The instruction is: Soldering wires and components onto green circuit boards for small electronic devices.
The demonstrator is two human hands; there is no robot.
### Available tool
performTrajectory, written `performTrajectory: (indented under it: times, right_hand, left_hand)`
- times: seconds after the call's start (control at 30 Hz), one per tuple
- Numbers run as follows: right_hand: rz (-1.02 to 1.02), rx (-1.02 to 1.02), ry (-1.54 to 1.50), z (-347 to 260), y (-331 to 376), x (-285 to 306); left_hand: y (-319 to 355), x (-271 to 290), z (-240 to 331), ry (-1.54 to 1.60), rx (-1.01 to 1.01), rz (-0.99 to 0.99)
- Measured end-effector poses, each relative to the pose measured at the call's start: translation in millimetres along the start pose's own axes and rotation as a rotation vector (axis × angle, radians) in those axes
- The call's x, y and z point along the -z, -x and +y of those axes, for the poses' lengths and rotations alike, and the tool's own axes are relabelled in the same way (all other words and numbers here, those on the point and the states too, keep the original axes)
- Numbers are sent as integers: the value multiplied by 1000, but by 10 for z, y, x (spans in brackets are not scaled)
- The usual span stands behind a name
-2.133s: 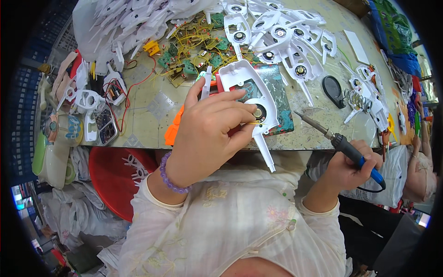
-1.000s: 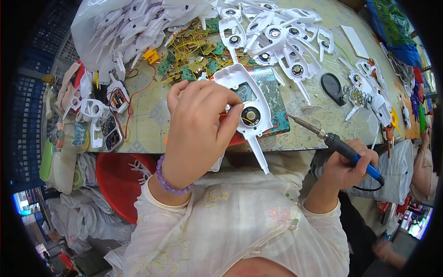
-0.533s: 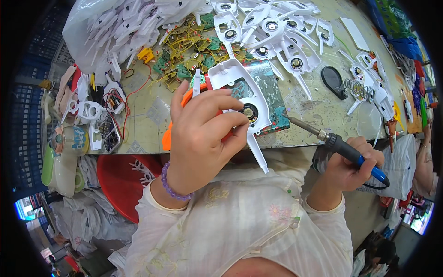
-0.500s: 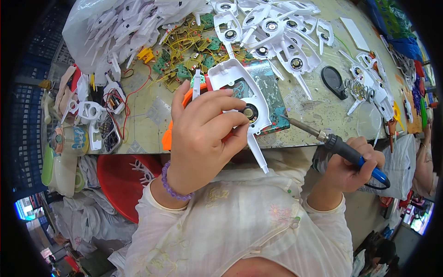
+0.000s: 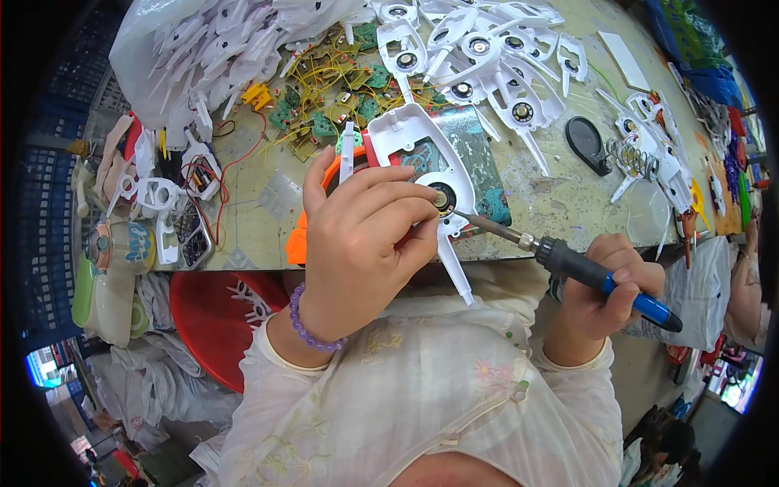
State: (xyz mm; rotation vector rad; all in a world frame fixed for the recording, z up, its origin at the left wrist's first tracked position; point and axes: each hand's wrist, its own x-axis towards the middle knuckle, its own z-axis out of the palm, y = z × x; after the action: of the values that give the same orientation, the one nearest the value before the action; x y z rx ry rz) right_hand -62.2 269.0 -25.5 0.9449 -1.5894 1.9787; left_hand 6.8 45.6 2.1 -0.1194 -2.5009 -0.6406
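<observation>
My left hand (image 5: pixel 365 231) is closed at the near end of a white plastic housing (image 5: pixel 457 166) with a long narrow stem. Its fingertips rest by the left edge of the small round speaker (image 5: pixel 444 198) set in the housing. Whether a small part sits between thumb and forefinger is hidden. In my right hand (image 5: pixel 608 288) is a soldering iron (image 5: pixel 564 260) with a black and blue handle. The iron's tip is at the speaker's lower right edge. Under the housing lies a worn teal box (image 5: pixel 488 174), with an orange piece (image 5: pixel 298 241) beside my left hand.
Green circuit boards (image 5: pixel 324 122) with yellow wires lie beyond my left hand. More white housings with speakers (image 5: pixel 522 112) are piled at the back. A black round part (image 5: pixel 586 142) and a metal spring (image 5: pixel 637 158) lie to the right. A red basin (image 5: pixel 203 325) stands below the table edge.
My right hand has moved the soldering iron left, bringing its tip from the housing's right side onto the speaker's edge. My left hand and the housing have shifted only slightly.
</observation>
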Motion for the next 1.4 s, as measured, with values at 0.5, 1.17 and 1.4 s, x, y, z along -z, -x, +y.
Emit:
performTrajectory:
  times: [0.5,1.17,1.4]
  right_hand:
    - [-40,5,39,5,10,-17]
    - [-225,67,126,-195,-188,-13]
    - [333,87,89,-93,-47,205]
  left_hand:
    - [-12,11,19,-30,-15,-12]
    - [-32,22,56,-53,1,-30]
    - [-34,23,71,-40,-19,-18]
